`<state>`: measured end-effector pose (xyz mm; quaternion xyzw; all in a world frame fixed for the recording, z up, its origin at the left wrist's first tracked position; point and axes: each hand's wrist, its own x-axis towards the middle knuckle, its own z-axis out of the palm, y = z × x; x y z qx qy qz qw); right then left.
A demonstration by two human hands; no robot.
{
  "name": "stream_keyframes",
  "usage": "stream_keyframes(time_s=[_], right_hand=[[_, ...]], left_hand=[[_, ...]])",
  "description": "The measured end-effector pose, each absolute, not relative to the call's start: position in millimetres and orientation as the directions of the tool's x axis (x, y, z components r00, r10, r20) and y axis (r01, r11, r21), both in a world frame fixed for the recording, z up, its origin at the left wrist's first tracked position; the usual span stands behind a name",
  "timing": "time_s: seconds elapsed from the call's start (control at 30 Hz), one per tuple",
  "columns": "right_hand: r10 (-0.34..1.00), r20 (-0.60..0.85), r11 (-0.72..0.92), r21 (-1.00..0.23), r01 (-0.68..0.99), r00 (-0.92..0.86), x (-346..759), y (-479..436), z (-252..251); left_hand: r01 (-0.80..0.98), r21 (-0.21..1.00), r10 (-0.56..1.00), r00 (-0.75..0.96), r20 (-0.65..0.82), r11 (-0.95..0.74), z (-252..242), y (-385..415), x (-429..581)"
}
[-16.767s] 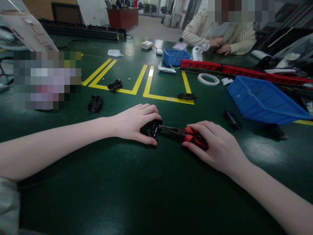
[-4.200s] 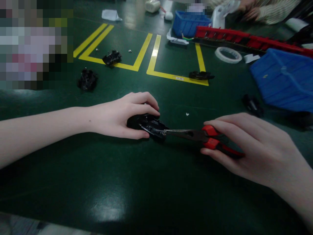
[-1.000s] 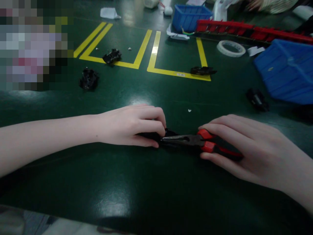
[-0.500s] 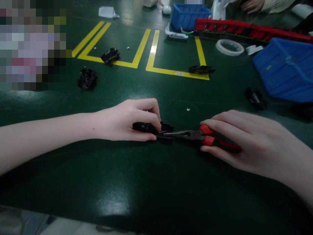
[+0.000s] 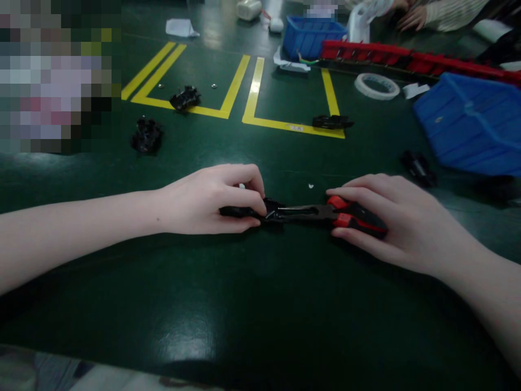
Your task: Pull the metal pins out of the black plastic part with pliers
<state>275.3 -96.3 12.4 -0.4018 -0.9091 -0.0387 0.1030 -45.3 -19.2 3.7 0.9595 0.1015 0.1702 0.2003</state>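
Observation:
My left hand (image 5: 211, 198) is closed over a small black plastic part (image 5: 272, 209) lying on the green table (image 5: 252, 304), pressing it down; most of the part is hidden under the fingers. My right hand (image 5: 386, 222) grips the red-and-black handles of needle-nose pliers (image 5: 321, 213). The pliers' jaws point left and meet the black part at its right end.
Other black parts lie at the far left (image 5: 146, 136), on the yellow floor-tape lines (image 5: 185, 99) (image 5: 331, 121) and at the right (image 5: 417, 165). A large blue bin (image 5: 472, 125), a small blue bin (image 5: 307, 35), a tape roll (image 5: 376, 86) and a red rail (image 5: 407, 57) stand behind. Another person's hands (image 5: 409, 16) rest at the top right.
My right hand with the pliers has shifted slightly left and up, toward the part. My left hand stays clamped on the black part.

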Motion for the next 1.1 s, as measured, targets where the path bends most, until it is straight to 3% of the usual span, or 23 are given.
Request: stream_keyframes(time_s=[0.27,0.4,0.5,0.67,0.8,1.03,1.1], right_hand=[[0.753,0.190,0.646,-0.034,0.763,-0.630,291.1,-87.5,12.0],[0.775,0.214,0.612,-0.021,0.790,-0.594,292.5,-87.9,17.5],[0.752,0.311,0.614,-0.007,0.790,-0.581,277.8,-92.1,17.8],[0.623,0.403,0.720,0.038,0.693,-0.670,239.6,-97.6,8.7],[0.640,0.379,0.727,-0.019,0.686,-0.668,220.5,-97.8,3.1],[0.723,0.316,0.664,-0.070,0.745,-0.615,200.4,-91.1,5.9],[0.709,0.294,0.687,-0.082,0.722,-0.641,198.9,-85.9,8.8]], left_hand=[[0.129,0.315,0.233,0.919,0.318,-0.940,1.0,-12.1,-50.8],[0.133,0.115,0.166,0.916,0.365,-0.984,3.1,-6.9,-53.0],[0.097,-0.071,0.058,0.903,0.425,-0.993,5.3,-4.6,-52.5],[0.078,-0.181,-0.016,0.882,0.471,-0.980,7.5,-5.0,-50.6],[0.078,-0.141,0.006,0.892,0.452,-0.987,7.1,-5.3,-51.4],[0.211,0.062,0.218,0.894,0.391,-0.976,2.5,4.7,-56.2],[0.247,0.176,0.296,0.884,0.361,-0.953,1.2,7.3,-56.6]])
